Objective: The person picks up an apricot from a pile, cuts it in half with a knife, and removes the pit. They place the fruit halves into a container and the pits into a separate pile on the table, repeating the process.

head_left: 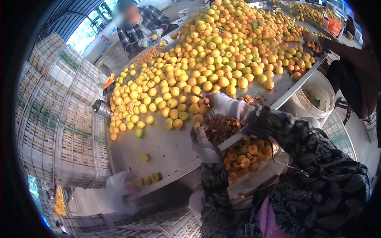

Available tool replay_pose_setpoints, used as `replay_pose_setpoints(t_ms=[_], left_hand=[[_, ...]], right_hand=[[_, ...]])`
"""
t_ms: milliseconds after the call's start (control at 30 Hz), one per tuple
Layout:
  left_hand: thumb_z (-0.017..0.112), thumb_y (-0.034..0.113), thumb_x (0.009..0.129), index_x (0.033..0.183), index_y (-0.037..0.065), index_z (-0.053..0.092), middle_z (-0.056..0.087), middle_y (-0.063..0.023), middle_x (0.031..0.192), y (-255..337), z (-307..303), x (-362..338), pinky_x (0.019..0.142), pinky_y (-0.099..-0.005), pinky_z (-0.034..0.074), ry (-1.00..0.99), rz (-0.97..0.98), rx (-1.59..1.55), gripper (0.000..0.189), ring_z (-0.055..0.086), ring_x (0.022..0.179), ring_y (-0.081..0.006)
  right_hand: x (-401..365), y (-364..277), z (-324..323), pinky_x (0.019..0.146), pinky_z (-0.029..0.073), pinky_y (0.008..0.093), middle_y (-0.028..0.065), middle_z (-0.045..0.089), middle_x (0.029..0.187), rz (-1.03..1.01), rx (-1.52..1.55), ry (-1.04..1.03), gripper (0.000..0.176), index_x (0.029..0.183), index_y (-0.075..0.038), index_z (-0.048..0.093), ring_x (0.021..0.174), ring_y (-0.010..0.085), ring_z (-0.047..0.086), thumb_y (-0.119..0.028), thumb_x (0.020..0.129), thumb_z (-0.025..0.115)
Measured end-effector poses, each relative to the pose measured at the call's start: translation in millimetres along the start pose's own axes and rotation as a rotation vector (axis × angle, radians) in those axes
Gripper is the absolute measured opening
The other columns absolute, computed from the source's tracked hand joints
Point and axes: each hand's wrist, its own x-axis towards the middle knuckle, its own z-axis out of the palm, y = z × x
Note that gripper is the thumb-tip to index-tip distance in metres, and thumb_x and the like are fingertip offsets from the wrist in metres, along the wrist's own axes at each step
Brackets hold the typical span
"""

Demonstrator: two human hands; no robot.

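Observation:
A large heap of yellow-orange fruit (222, 51) lies on a metal table (158, 139). My right hand (224, 105), in a light glove, is closed at the heap's near edge, around something with a small red part at the fingers. Just below it, my left hand (205, 144), also gloved, has its fingers bent together by a fruit (197, 119); whether it grips that fruit is unclear. Beside both hands lies a brown pile of pits or scraps (222, 127). Below the table edge, a container holds halved orange fruit (246, 154).
Stacked white crates (59, 115) stand at the left. A co-worker in a checked shirt (152, 20) is across the table, and another person's arm (345, 49) reaches in at the right. A white bucket (313, 99) and a plastic bag (119, 190) sit near the table's edges.

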Motion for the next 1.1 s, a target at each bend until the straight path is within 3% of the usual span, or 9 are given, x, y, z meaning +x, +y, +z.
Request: replay_pose_setpoints(t_ms=[100,200,300,433,633,767,933,1067,1100], left_hand=[[0.047,0.023,0.102,0.128,0.008,0.049,0.058,-0.0034,0.114,-22,-12,20,0.074,-0.0245,0.055,0.024,-0.043,-0.112,0.03,0.061,0.092,-0.0115],[0.039,0.019,0.104,0.127,0.008,0.051,0.057,0.0006,0.115,-71,-54,60,0.066,-0.013,0.051,-0.663,0.071,-0.421,0.028,0.059,0.095,-0.0047],[0.039,0.024,0.104,0.127,0.004,0.05,0.058,-0.0034,0.118,-27,-20,19,0.074,-0.0208,0.054,-0.353,-0.071,-0.192,0.032,0.06,0.099,-0.0103],[0.042,0.039,0.103,0.127,-0.004,0.049,0.057,-0.0137,0.12,-5,9,-6,0.094,-0.0405,0.051,-0.551,0.09,-0.095,0.049,0.06,0.106,-0.0241],[0.046,0.047,0.1,0.123,0.001,0.051,0.059,-0.0108,0.113,-16,6,-1,0.092,-0.0432,0.051,-0.548,0.065,-0.149,0.052,0.059,0.102,-0.0232],[0.048,0.047,0.099,0.121,0.002,0.053,0.059,-0.0092,0.11,-20,7,-2,0.083,-0.0405,0.053,-0.51,0.028,-0.176,0.05,0.059,0.097,-0.0205],[0.051,0.04,0.1,0.116,0.004,0.054,0.059,-0.0051,0.101,-30,17,-12,0.064,-0.0248,0.052,-0.273,0.101,-0.084,0.039,0.058,0.083,-0.0143],[0.043,0.038,0.104,0.108,0.001,0.052,0.059,-0.0089,0.096,-30,18,-11,0.077,-0.0329,0.05,-0.265,-0.013,-0.227,0.038,0.059,0.086,-0.0187],[0.043,0.036,0.104,0.106,0.0,0.052,0.059,-0.0084,0.095,-37,13,-3,0.076,-0.033,0.05,-0.22,0.142,-0.056,0.037,0.058,0.086,-0.0186]], right_hand=[[-49,-27,-2,0.073,0.052,0.0369,0.0176,0.068,0.088,-0.129,0.209,0.146,0.062,0.117,0.0,0.057,0.085,0.0266,0.067,-0.026,0.068,0.084],[-94,-32,-7,0.069,0.05,0.0334,0.0099,0.064,0.086,-0.316,0.405,0.152,0.065,0.123,0.001,0.051,0.08,0.0181,0.063,-0.039,0.079,0.078],[-119,-33,-20,0.069,0.044,0.023,-0.0012,0.057,0.092,-0.21,0.758,-0.05,0.054,0.123,-0.002,0.051,0.078,0.0055,0.051,-0.049,0.098,0.051],[-129,-28,-32,0.07,0.045,0.0273,0.0022,0.058,0.085,-0.281,0.526,0.036,0.05,0.117,0.001,0.054,0.078,0.01,0.052,-0.046,0.1,0.048],[-140,-30,-31,0.065,0.045,0.0348,0.0121,0.056,0.075,-0.344,0.344,0.081,0.047,0.11,0.002,0.056,0.07,0.0213,0.055,-0.042,0.102,0.044],[-146,-35,-27,0.082,0.05,0.0386,0.0194,0.067,0.097,-0.17,0.322,0.047,0.038,0.114,0.002,0.058,0.093,0.0299,0.066,-0.031,0.102,0.045],[-140,-29,-6,0.083,0.049,0.0399,0.0217,0.067,0.098,-0.071,0.37,0.092,0.038,0.118,0.0,0.058,0.097,0.0341,0.065,-0.031,0.101,0.046],[-133,-26,0,0.075,0.05,0.0419,0.0221,0.066,0.091,-0.107,0.226,0.156,0.035,0.116,0.001,0.056,0.09,0.0383,0.065,-0.028,0.1,0.048],[-130,-27,-1,0.067,0.05,0.0427,0.0217,0.065,0.084,-0.127,0.181,0.161,0.033,0.114,0.002,0.055,0.083,0.0399,0.065,-0.027,0.099,0.051]])
